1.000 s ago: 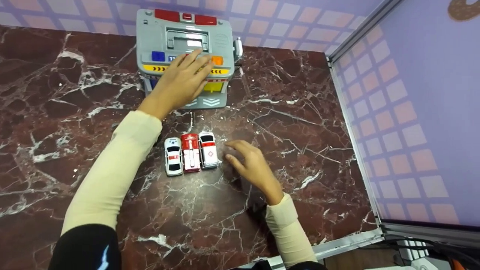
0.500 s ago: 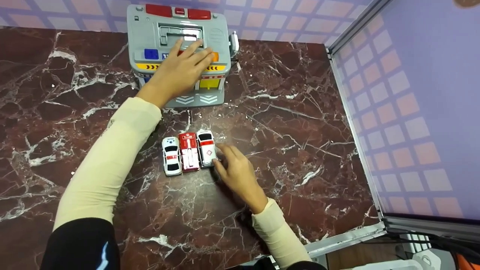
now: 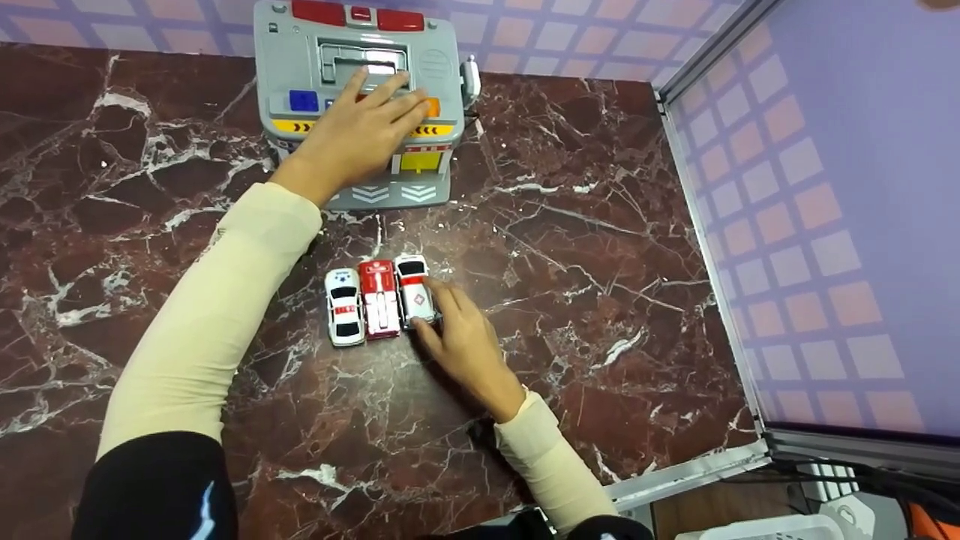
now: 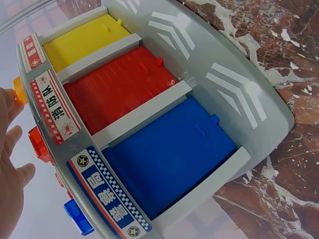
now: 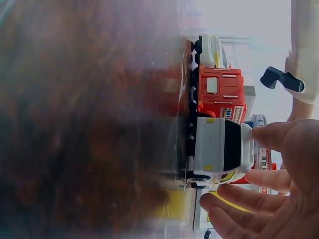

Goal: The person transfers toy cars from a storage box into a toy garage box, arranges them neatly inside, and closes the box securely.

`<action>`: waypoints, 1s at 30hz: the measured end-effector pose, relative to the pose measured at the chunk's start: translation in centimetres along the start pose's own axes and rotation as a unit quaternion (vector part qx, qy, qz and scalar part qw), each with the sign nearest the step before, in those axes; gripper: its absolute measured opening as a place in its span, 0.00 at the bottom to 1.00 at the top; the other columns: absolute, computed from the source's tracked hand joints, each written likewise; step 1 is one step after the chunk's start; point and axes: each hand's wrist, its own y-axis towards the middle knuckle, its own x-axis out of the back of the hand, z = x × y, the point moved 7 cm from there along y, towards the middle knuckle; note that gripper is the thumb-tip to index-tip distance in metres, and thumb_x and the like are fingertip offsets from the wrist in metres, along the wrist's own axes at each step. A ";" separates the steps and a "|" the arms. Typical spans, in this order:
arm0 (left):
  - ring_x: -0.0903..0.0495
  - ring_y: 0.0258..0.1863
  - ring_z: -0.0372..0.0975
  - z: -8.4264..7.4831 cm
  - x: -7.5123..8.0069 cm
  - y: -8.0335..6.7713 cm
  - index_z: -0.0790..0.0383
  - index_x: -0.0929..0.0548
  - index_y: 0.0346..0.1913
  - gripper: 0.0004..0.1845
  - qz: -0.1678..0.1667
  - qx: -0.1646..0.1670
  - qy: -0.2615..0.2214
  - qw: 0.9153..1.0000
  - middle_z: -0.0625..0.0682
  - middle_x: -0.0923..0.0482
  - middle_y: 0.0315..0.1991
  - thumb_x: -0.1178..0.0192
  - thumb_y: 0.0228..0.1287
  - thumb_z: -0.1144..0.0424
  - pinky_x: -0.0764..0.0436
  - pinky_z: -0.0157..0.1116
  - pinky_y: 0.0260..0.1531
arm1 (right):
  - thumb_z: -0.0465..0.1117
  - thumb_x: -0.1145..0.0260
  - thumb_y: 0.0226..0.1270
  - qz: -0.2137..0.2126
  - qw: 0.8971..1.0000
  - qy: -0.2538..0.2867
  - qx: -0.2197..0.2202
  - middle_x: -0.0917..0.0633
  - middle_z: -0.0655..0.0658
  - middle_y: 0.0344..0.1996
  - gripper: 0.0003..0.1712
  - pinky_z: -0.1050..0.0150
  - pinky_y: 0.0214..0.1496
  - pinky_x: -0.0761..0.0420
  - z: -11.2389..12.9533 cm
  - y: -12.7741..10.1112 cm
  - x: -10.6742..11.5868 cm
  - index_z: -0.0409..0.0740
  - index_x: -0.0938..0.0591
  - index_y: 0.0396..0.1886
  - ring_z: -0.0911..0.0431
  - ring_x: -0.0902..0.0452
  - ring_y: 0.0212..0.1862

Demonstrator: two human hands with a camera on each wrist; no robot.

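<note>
My left hand (image 3: 351,135) lies with spread fingers over the front part of the roof of a grey toy rescue station (image 3: 435,45). In the left wrist view, the station's blue door (image 4: 172,154), red door (image 4: 119,87) and yellow door (image 4: 84,42) are down. My right hand (image 3: 469,337) is at the white toy ambulance (image 3: 415,289), thumb by its rear and index finger along its right side. The right wrist view shows the fingers (image 5: 259,201) extended beside the ambulance's roof. Left of it stand a red toy fire truck (image 3: 380,300) and a white toy police car (image 3: 345,307).
All this stands on a dark red marbled table (image 3: 570,255). A purple checked panel (image 3: 810,225) edges the right side, and another wall (image 3: 555,37) runs behind the station. Cables and a white basket (image 3: 780,529) sit beyond the near right edge.
My right hand has moved left to the ambulance, its thumb and index finger coming onto it. The left hand stays over the station's roof. The three vehicles keep their row.
</note>
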 end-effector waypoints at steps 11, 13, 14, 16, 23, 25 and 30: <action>0.67 0.74 0.44 0.2 -0.1 0.4 0.55 0.51 0.73 0.29 0.025 0.015 -0.036 0.999 0.50 0.56 0.74 0.64 0.71 0.70 0.67 0.55 0.69 | 0.55 0.38 0.61 -0.009 1.000 -0.018 0.007 0.21 0.42 0.51 0.34 0.58 0.51 0.19 0.4 0.0 -0.2 0.43 0.31 0.62 0.49 0.22 0.50; 0.67 0.74 0.44 0.2 -0.1 0.4 0.55 0.52 0.73 0.29 0.027 0.016 -0.035 0.999 0.50 0.56 0.74 0.64 0.71 0.69 0.68 0.55 0.69 | 0.55 0.38 0.61 0.002 1.000 -0.019 -0.002 0.21 0.42 0.52 0.34 0.57 0.51 0.20 0.4 0.0 -0.3 0.45 0.32 0.63 0.49 0.22 0.51; 0.68 0.73 0.44 0.2 -0.1 0.4 0.55 0.52 0.73 0.29 0.029 0.016 -0.033 0.999 0.50 0.57 0.74 0.64 0.71 0.69 0.68 0.55 0.69 | 0.55 0.38 0.61 0.009 1.000 -0.022 -0.007 0.21 0.42 0.52 0.34 0.57 0.51 0.20 0.3 0.1 -0.4 0.45 0.32 0.63 0.49 0.22 0.51; 0.68 0.73 0.44 0.2 -0.1 0.3 0.54 0.53 0.73 0.29 0.029 0.017 -0.031 0.999 0.49 0.58 0.74 0.64 0.71 0.69 0.68 0.55 0.69 | 0.56 0.39 0.61 0.020 0.999 -0.025 -0.018 0.22 0.42 0.52 0.34 0.56 0.51 0.19 0.4 0.1 -0.5 0.47 0.33 0.64 0.49 0.22 0.51; 0.69 0.73 0.43 0.2 -0.1 0.3 0.54 0.53 0.73 0.29 0.037 0.019 -0.032 0.999 0.49 0.59 0.74 0.64 0.71 0.68 0.69 0.54 0.69 | 0.57 0.40 0.61 0.020 0.997 -0.064 -0.039 0.22 0.41 0.50 0.37 0.56 0.32 0.16 0.9 0.1 -0.9 0.44 0.35 0.65 0.49 0.19 0.34; 0.69 0.73 0.43 0.2 -0.2 0.4 0.54 0.54 0.73 0.29 0.041 0.019 -0.032 0.998 0.49 0.60 0.74 0.64 0.71 0.68 0.70 0.54 0.69 | 0.57 0.40 0.62 0.010 0.996 -0.079 -0.043 0.21 0.40 0.49 0.36 0.58 0.23 0.18 1.1 0.0 -0.9 0.43 0.35 0.64 0.49 0.20 0.26; 0.69 0.73 0.43 0.2 -0.1 0.4 0.54 0.53 0.73 0.29 0.043 0.021 -0.037 0.998 0.49 0.59 0.74 0.64 0.72 0.66 0.68 0.54 0.69 | 0.55 0.40 0.62 -0.013 0.993 -0.103 -0.051 0.17 0.37 0.45 0.35 0.61 0.14 0.22 1.7 0.0 -0.8 0.38 0.34 0.62 0.50 0.23 0.16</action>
